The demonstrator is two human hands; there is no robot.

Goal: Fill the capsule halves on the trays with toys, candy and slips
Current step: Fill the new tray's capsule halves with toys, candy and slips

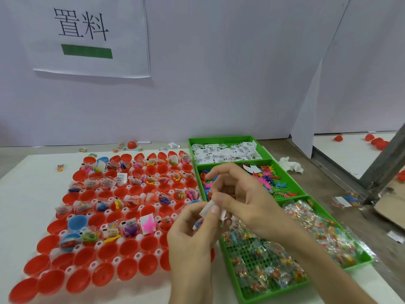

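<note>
A white tray (140, 255) on the table holds rows of red capsule halves (109, 251) and a few blue ones (77, 222). Many far and middle halves hold toys, candy packets and slips; the near rows hold nothing. My left hand (192, 235) and my right hand (238, 194) meet above the tray's right edge. Both pinch a white paper slip (207, 209). The left hand's curled fingers also hold small coloured pieces (198, 223).
Three green bins stand to the right: slips (225, 152) at the far end, plastic toys (269, 178) in the middle, candy packets (285, 255) nearest. Loose candy and a red half (132, 144) lie by the wall. A crumpled tissue (290, 164) and cardboard (392, 207) lie further right.
</note>
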